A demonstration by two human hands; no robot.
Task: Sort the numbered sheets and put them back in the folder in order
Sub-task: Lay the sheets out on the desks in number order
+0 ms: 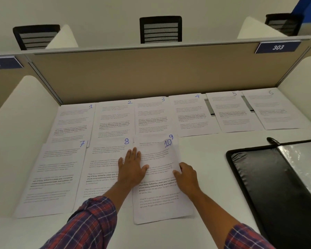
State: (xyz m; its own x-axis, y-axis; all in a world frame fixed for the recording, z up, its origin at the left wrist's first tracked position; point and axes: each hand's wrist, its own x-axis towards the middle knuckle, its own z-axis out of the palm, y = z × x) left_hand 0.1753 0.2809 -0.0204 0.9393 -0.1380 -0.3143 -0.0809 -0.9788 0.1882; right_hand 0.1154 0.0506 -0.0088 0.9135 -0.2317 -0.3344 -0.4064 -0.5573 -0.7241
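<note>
Across the upper middle of the frame, a row runs from sheet 1 (74, 121) to sheet 6 (275, 110) on the white desk (205, 155). Lower left lie sheet 7 (52, 177) and sheet 8 (101, 159). The left hand (132, 168) presses flat, fingers straight, across sheet 8 and sheet 10 (158, 200), which covers most of sheet 9 (151, 141). The right hand (186, 175) grips sheet 10's right edge with curled fingers. The open black folder (269, 177) lies at lower right.

Matt paper sheets (162, 186), glossy folder (269, 177)

Left hand (132, 168) flat (right hand (187, 177) curled)
</note>
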